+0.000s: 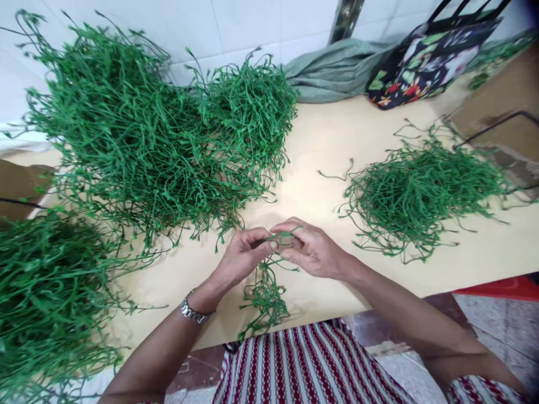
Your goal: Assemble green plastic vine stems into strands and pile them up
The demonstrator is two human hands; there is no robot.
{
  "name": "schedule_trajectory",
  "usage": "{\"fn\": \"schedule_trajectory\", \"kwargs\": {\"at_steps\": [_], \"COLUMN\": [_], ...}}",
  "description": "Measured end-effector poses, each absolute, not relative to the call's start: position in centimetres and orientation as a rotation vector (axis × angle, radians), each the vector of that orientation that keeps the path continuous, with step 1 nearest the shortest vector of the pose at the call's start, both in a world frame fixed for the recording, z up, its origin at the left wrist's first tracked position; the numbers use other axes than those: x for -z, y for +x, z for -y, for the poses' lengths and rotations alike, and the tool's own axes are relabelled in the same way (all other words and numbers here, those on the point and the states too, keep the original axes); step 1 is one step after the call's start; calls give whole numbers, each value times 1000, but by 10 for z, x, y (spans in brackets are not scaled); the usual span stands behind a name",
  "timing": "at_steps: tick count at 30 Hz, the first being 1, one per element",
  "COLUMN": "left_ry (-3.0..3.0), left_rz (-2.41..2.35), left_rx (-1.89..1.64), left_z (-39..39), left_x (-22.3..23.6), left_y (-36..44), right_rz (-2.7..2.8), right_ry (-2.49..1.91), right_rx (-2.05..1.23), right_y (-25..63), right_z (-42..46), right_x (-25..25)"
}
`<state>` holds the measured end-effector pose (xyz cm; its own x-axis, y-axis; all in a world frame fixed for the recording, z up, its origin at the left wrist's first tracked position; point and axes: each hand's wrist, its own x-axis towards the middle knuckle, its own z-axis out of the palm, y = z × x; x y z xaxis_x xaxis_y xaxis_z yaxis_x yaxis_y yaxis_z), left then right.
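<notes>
Head view, far left first: what to record?

Brown carton [19,188] at the edge. Nearer the body: left pile [46,292] of green stems, loose and tangled. Next, against the tiled wall [248,25]: large heap [126,123] of the same, likely set back to leave working room before the hands.

Left hand [242,252]?

Placed over the table [311,157], metal watch [192,310] on the wrist. Thumb and forefinger pressed together on thin stems, probably to steady one end. Below, at the table's front edge: small bunch [266,303], perhaps placed there for a short reach.

Location of the held stems [286,240]?

Between both hands, just above the small bunch.

Right hand [314,249]?

Facing the left, just beside it. Fingers curled toward the other end of the held stems, apparently for two-handed control; tips of thumb and forefinger apart. Whether clamped on anything: cannot tell, owing to blur.

Farther right?

Green cloth [337,70], bunched along the wall. Then right pile [421,188], well apart from the large heap, presumably to avoid mixing. Behind: flowered bag [433,64], seemingly parked out of the way. Last: cardboard box [501,104], partly cut off.
</notes>
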<state>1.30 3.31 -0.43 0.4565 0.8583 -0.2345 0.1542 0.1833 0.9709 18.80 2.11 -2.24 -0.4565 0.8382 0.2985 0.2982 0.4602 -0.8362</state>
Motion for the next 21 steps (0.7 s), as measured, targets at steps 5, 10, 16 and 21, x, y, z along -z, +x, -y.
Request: {"fn": "schedule_trajectory", "kwargs": {"at_steps": [5,10,16,21], "left_ry": [1256,1629,2198,2500], "left_rz": [-988,-1028,-1147,-846], "left_rx": [-649,-596,-468,-285], "left_z": [-29,-30,-28,-29], "left_x": [13,14,9,-3], "left_y": [18,14,14,5], "right_rz": [1973,2128,2304,2454], "right_ry": [-1046,-939,-1097,-847], "right_rx": [-779,-469,-283,-334], "right_y": [179,183,179,186], "right_z": [-18,-20,-13,-15], "right_x": [36,41,42,28]}}
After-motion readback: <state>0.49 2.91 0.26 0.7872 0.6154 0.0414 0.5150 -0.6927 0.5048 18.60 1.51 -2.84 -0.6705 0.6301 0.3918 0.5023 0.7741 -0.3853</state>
